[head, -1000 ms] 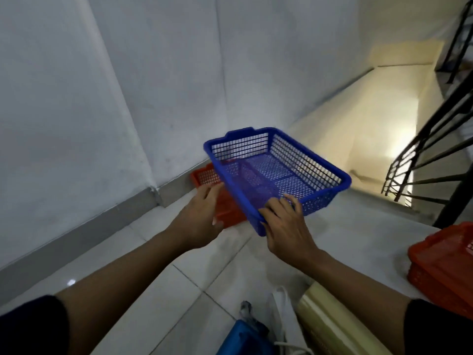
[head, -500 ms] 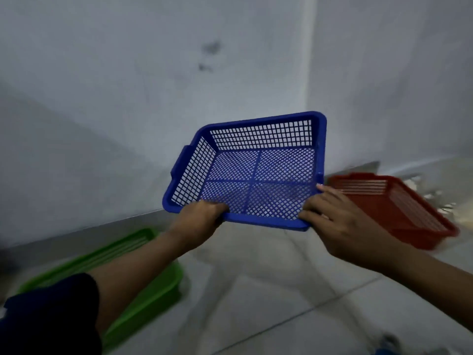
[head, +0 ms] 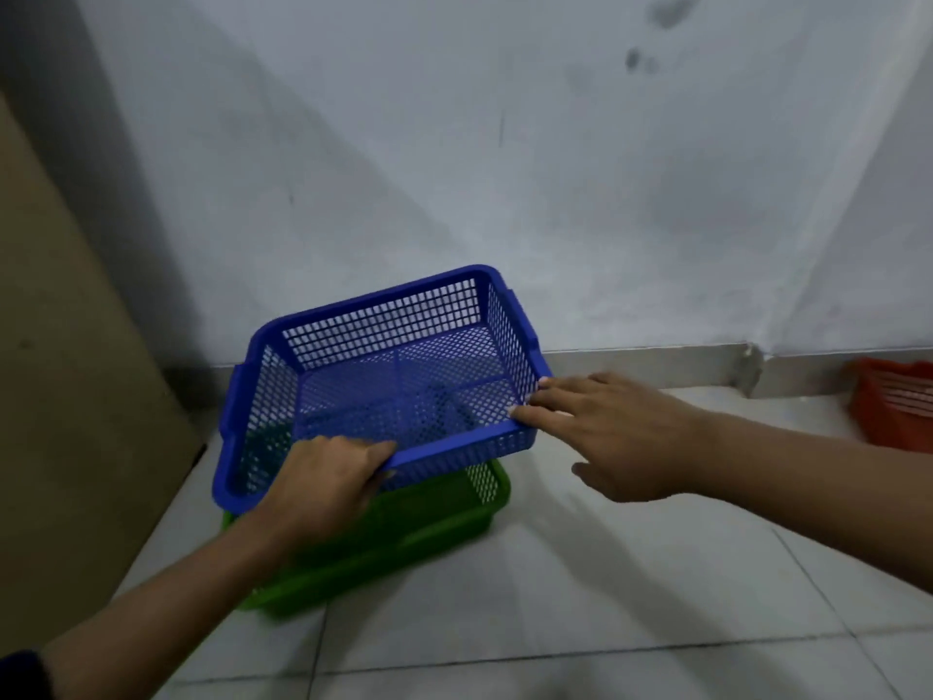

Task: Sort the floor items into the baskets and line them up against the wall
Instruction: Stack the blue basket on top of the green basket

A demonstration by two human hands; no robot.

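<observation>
An empty blue mesh basket [head: 394, 376] hangs low in the air, right over a green basket [head: 404, 527] that stands on the floor by the wall. My left hand [head: 323, 482] grips the blue basket's near rim. At its right near corner my right hand [head: 606, 431] has its fingers spread, with only the fingertips touching the rim. At the far right edge, against the wall, part of a red basket [head: 893, 411] shows.
A white wall [head: 505, 169] with a grey skirting [head: 656, 366] runs behind the baskets. A brown board [head: 75, 371] leans at the left. The floor [head: 606, 598] is of pale tiles.
The view has swung left. The blue basket came down from chest height to just over the green basket. My right hand has loosened from a grip to fingertips on the rim.
</observation>
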